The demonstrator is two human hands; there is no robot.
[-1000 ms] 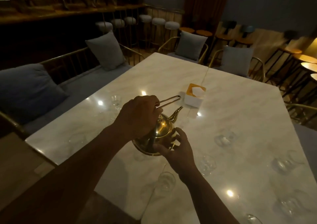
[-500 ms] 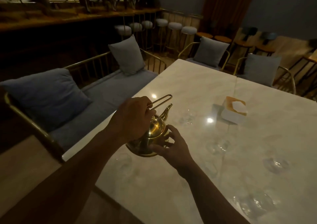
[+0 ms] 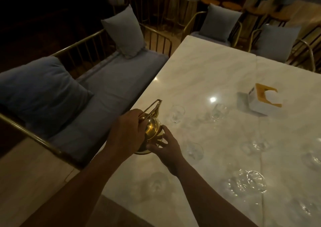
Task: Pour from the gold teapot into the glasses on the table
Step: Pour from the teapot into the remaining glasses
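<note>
The gold teapot (image 3: 152, 127) hangs above the left edge of the white marble table (image 3: 225, 70), its spout pointing away from me. My left hand (image 3: 128, 131) grips its wire handle from above. My right hand (image 3: 165, 147) cups the pot's lower right side with the fingers spread against it. A clear glass (image 3: 177, 113) stands just beyond the spout, and a second glass (image 3: 219, 112) is to its right. Another glass (image 3: 194, 151) sits right of my right hand. Several more glasses (image 3: 250, 183) are scattered over the near right of the table.
A white and orange tissue box (image 3: 264, 100) sits on the table at the right. A grey cushioned bench (image 3: 107, 94) with a gold rail runs along the table's left side. Cushioned chairs (image 3: 220, 23) and bar stools stand at the far end.
My view has swung left and down. The teapot and both hands have moved toward the table's left edge, closer to the glass there. Both hands keep their hold on the pot.
</note>
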